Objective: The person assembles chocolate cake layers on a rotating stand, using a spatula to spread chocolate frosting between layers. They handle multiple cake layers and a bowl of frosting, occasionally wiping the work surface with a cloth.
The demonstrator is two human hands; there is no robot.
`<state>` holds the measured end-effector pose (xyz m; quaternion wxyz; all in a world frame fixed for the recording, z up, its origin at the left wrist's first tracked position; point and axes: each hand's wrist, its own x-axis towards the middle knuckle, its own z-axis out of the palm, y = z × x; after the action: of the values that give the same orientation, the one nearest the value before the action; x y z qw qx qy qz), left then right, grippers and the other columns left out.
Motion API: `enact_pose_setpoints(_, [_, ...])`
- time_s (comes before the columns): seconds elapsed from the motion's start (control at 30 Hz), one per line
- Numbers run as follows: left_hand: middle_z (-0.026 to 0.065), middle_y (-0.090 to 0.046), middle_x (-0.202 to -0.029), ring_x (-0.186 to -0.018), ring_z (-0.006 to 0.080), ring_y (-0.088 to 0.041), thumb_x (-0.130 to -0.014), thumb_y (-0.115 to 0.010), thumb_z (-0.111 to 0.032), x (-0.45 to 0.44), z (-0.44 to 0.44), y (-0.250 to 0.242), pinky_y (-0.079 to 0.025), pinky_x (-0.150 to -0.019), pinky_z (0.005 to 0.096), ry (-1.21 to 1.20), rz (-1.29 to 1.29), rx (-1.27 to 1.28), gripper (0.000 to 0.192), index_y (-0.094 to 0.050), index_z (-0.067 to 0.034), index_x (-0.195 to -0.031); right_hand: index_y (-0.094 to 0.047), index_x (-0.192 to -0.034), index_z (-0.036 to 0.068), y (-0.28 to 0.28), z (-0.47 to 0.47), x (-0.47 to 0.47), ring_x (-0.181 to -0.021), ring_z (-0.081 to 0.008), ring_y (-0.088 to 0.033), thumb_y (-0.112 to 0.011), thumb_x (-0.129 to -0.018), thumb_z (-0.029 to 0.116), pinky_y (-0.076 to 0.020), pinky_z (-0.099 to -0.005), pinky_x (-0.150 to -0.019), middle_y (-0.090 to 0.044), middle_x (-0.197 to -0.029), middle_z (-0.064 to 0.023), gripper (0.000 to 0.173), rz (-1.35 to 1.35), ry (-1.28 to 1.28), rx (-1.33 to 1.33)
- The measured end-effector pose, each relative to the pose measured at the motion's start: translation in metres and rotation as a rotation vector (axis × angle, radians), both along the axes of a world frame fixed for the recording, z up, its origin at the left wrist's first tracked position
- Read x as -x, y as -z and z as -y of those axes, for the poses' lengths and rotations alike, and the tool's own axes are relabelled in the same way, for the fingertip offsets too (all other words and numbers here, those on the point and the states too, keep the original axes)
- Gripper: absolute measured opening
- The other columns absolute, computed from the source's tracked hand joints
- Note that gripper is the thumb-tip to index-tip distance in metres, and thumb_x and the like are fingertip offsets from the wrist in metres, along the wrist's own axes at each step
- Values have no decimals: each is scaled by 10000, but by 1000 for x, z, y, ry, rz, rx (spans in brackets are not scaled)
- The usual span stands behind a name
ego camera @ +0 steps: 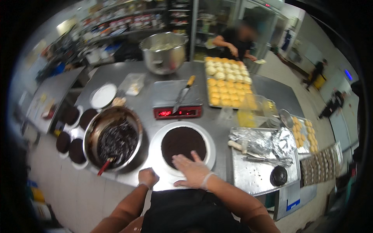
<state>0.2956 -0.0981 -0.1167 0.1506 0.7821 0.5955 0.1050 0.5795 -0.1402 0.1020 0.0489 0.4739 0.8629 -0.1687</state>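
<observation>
A round dark chocolate cake layer (pixel 183 142) lies on a white round cake board on a turntable (pixel 211 139). My gloved right hand (pixel 191 170) reaches over its near edge with fingers spread, holding nothing; whether the fingertips touch the cake cannot be told. Curled at the table's near edge, my gloved left hand (pixel 148 177) is beside the turntable, and no object shows in it. Left of the turntable, a steel bowl (pixel 139 125) holds glossy dark frosting (pixel 118 142), with a red-handled spatula (pixel 105 166) standing in it.
Beyond the turntable is a digital scale (pixel 177 113) with a yellow-handled knife (pixel 183 94) on it. More chocolate layers (pixel 77 151) lie left of the bowl. A tray (pixel 247 183) holds foil and a whisk (pixel 268 159). Across the table, a co-worker stands by a tray of buns (pixel 228 90).
</observation>
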Motion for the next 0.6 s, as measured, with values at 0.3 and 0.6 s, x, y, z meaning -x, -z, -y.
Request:
enact_pose_setpoints(0.3, [137,-723,-775,-753,352,-718,-803,-674,-257,-4,3,-34,-577,-715,480,13,-11,-6,169,-722,-98,-774,-493,-1521,-6,-15,12,-29,-1567,-263,-316,-463,-948,774,-113,-662,-1251,-386,-1665,-140,967,51,270,-21])
enact_pose_setpoints(0.6, [145,-717,-734,-694,369,-706,-790,-662,-234,-1,3,-26,-571,-671,485,-6,116,-22,159,-712,-85,-769,-476,-1529,-16,7,-34,-49,-1558,-240,-316,-579,-940,698,-150,-660,-1247,-372,-1667,-111,931,-97,408,-38])
